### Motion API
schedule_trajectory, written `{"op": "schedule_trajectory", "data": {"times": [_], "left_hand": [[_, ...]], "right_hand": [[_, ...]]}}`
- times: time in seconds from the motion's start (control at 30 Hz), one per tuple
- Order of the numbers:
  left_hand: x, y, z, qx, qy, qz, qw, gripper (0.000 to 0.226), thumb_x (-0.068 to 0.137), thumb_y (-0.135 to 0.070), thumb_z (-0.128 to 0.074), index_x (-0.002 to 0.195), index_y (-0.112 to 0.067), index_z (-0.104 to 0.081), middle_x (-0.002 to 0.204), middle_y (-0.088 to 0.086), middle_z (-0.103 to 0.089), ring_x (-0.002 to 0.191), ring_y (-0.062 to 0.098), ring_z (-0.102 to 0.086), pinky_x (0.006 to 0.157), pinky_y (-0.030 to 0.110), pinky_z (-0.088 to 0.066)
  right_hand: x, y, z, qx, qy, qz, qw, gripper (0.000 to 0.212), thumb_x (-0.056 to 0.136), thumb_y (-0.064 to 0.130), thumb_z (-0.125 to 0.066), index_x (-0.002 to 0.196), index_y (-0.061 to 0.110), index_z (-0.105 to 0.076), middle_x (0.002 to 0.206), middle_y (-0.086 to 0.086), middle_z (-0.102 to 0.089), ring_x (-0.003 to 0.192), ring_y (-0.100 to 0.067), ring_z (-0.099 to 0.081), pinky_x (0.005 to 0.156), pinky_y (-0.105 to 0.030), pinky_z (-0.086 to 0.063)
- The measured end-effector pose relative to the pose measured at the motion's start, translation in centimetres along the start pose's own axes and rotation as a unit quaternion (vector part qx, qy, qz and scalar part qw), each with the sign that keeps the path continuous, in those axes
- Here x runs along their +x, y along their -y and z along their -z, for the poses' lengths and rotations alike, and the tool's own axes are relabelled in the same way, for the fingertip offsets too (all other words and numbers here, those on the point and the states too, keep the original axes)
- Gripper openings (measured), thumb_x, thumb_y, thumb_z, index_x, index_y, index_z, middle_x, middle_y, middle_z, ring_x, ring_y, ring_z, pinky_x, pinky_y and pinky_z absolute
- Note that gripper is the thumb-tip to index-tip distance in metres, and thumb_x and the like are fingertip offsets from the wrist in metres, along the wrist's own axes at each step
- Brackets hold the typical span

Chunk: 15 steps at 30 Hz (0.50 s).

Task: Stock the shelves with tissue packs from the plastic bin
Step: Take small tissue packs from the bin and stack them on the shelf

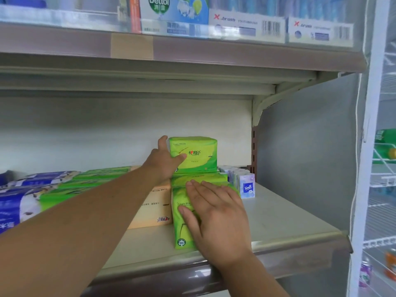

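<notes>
At the centre of the frame, your left hand [165, 159] grips an upright bright green plastic-wrapped tissue pack [197, 155] by its left edge, with the thumb across the printed front and the fingers reaching up behind. That pack stands on a stack of flat green tissue packs [182, 228] on the grey metal shelf [278, 221]. Below centre, your right hand [216, 211] presses on the stack, fingers straight and slightly apart. A peach rectangular tissue pack [154, 211] touches the stack's left side; small white pocket tissue packs [247, 185] sit just right of it
</notes>
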<state>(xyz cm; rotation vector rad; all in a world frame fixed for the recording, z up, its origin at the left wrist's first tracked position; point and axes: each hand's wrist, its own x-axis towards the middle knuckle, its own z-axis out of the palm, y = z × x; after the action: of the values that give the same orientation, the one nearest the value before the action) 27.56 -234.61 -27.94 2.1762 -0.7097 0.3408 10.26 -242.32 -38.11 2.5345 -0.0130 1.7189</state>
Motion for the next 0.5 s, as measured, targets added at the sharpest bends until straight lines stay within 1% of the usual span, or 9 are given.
{"op": "schedule_trajectory", "data": {"times": [0.03, 0.1, 0.17, 0.23, 0.33, 0.43, 0.5], "left_hand": [[-0.3, -0.2, 0.1, 0.000, -0.003, 0.010, 1.000, 0.087, 0.090, -0.054, -0.057, 0.152, -0.024, -0.004, 0.137, 0.017, -0.048, 0.113, 0.030, -0.054, 0.095, 0.034, -0.041], [-1.0, -0.6, 0.2, -0.007, -0.016, 0.025, 1.000, 0.087, 0.089, -0.051, -0.059, 0.152, -0.017, -0.008, 0.139, 0.017, -0.046, 0.123, 0.032, -0.050, 0.097, 0.034, -0.040], [-1.9, -0.7, 0.5, -0.013, -0.025, 0.025, 0.999, 0.081, 0.090, -0.049, -0.059, 0.150, -0.015, -0.016, 0.136, 0.017, -0.049, 0.122, 0.033, -0.050, 0.097, 0.035, -0.041], [-3.4, -0.7, 0.7, -0.025, -0.033, 0.013, 0.999, 0.074, 0.091, -0.044, -0.058, 0.148, -0.015, -0.023, 0.138, 0.017, -0.048, 0.122, 0.033, -0.051, 0.100, 0.037, -0.043], [-7.4, -0.7, 1.6, -0.051, -0.054, -0.030, 0.997, 0.061, 0.091, -0.033, -0.059, 0.145, -0.016, -0.034, 0.141, 0.013, -0.045, 0.128, 0.029, -0.046, 0.104, 0.035, -0.038], [-13.3, 0.1, 3.6, -0.056, -0.114, -0.102, 0.987, 0.045, 0.089, -0.021, -0.058, 0.133, -0.018, -0.049, 0.132, 0.007, -0.052, 0.126, 0.025, -0.046, 0.102, 0.033, -0.036], [-18.6, 1.7, 4.4, -0.094, -0.123, -0.136, 0.978, 0.038, 0.088, -0.017, -0.059, 0.125, -0.021, -0.052, 0.126, 0.002, -0.054, 0.120, 0.021, -0.049, 0.100, 0.034, -0.039]], "right_hand": [[0.0, 0.1, 0.0, -0.002, -0.004, 0.002, 1.000, 0.042, 0.096, 0.049, -0.050, 0.123, 0.022, -0.067, 0.124, 0.009, -0.067, 0.115, -0.015, -0.061, 0.096, -0.036, -0.043], [0.0, 0.1, -0.1, -0.005, -0.014, 0.008, 1.000, 0.041, 0.095, 0.048, -0.051, 0.121, 0.021, -0.068, 0.123, 0.008, -0.068, 0.113, -0.015, -0.062, 0.096, -0.035, -0.042], [0.0, 0.1, -0.1, -0.010, -0.015, 0.009, 1.000, 0.041, 0.095, 0.048, -0.052, 0.120, 0.021, -0.069, 0.122, 0.007, -0.068, 0.112, -0.015, -0.062, 0.096, -0.033, -0.040], [0.0, 0.1, -0.2, -0.018, -0.016, 0.004, 1.000, 0.042, 0.094, 0.048, -0.053, 0.121, 0.021, -0.068, 0.122, 0.006, -0.068, 0.113, -0.015, -0.062, 0.098, -0.033, -0.037], [0.5, 0.5, 0.5, -0.023, -0.020, -0.008, 1.000, 0.045, 0.093, 0.050, -0.050, 0.122, 0.020, -0.067, 0.123, 0.003, -0.068, 0.116, -0.018, -0.062, 0.101, -0.037, -0.036], [0.5, 1.9, 2.7, -0.014, -0.038, -0.038, 0.998, 0.045, 0.094, 0.046, -0.048, 0.125, 0.018, -0.065, 0.129, 0.000, -0.065, 0.123, -0.019, -0.058, 0.107, -0.042, -0.034], [-1.7, 4.1, 4.2, 0.009, -0.064, -0.070, 0.995, 0.040, 0.095, 0.041, -0.050, 0.123, 0.017, -0.066, 0.131, 0.001, -0.063, 0.125, -0.018, -0.055, 0.108, -0.042, -0.033]]}}
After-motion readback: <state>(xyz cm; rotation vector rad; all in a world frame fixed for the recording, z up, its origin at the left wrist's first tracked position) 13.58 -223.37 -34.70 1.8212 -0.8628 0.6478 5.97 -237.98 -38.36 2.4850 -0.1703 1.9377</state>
